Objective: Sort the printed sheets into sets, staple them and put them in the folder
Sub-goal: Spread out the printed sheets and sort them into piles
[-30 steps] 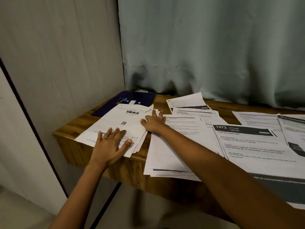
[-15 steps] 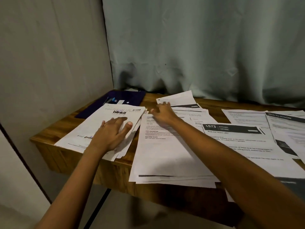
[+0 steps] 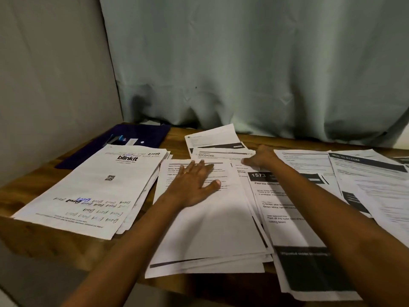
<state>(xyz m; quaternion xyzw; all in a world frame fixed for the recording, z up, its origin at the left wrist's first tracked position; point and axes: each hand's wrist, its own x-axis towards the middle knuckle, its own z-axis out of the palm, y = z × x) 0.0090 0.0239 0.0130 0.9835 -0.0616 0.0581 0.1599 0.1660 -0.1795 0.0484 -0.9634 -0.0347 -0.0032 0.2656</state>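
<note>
This looks like a desk corner in a home or a small office; I cannot tell which. Beyond my left hand point(image 3: 194, 185) a pale green curtain point(image 3: 254, 63) hangs down to the back edge of a wooden tabletop point(image 3: 33, 191), and a plain grey wall point(image 3: 51, 74) closes the corner off to the left. Printed sheets point(image 3: 210, 229) lie under my hand and on both sides of it. A dark blue folder point(image 3: 146, 134) sits further off, to the left.
</note>
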